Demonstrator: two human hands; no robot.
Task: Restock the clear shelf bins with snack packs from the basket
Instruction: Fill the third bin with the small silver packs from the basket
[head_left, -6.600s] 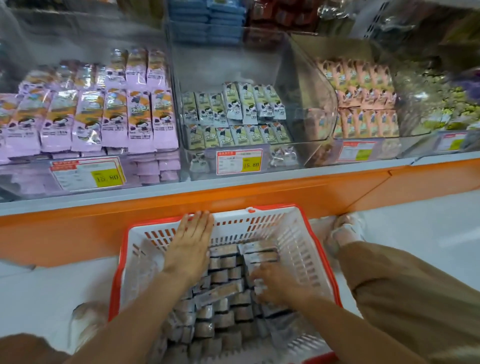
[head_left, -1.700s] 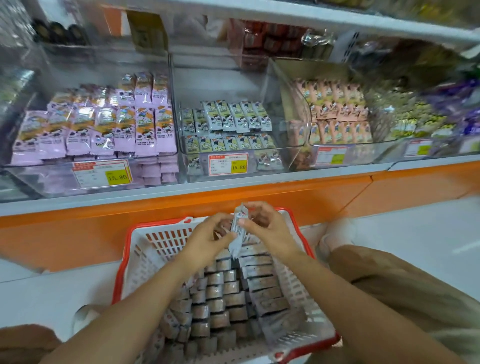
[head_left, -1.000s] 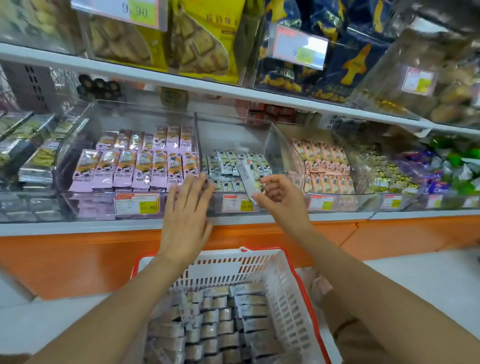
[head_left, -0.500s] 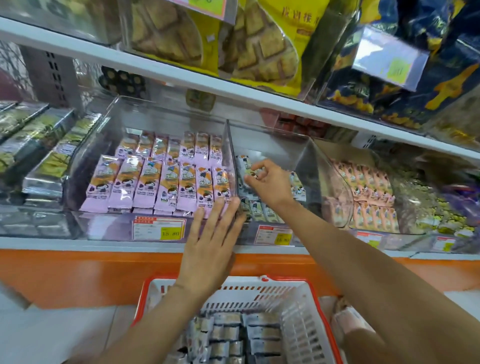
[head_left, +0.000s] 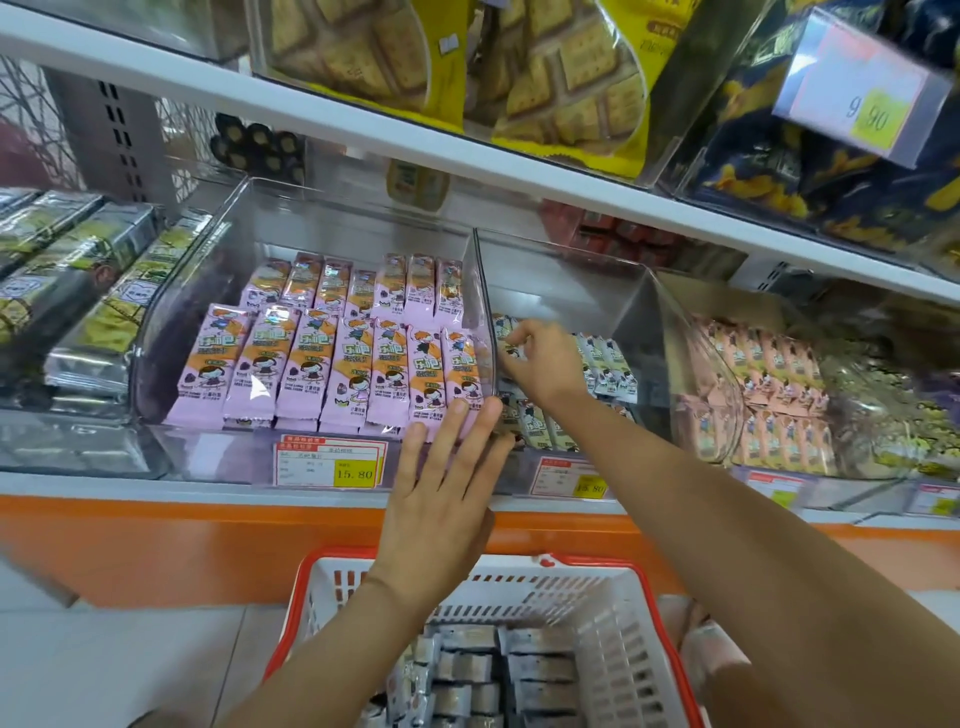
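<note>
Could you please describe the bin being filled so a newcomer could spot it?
On the orange-fronted shelf above the red-rimmed basket stands a row of clear bins. The bin being filled sits between purple packs and peach packs. It alone holds pale green packs, and the right hand pinches one there.

My feed is bright and evenly lit, shadows soft. Glare streaks the clear bins (head_left: 693, 358); the upper-right price tag (head_left: 857, 98) is motion-blurred, and the upper shelf (head_left: 363, 127) bows near the edges.
</note>
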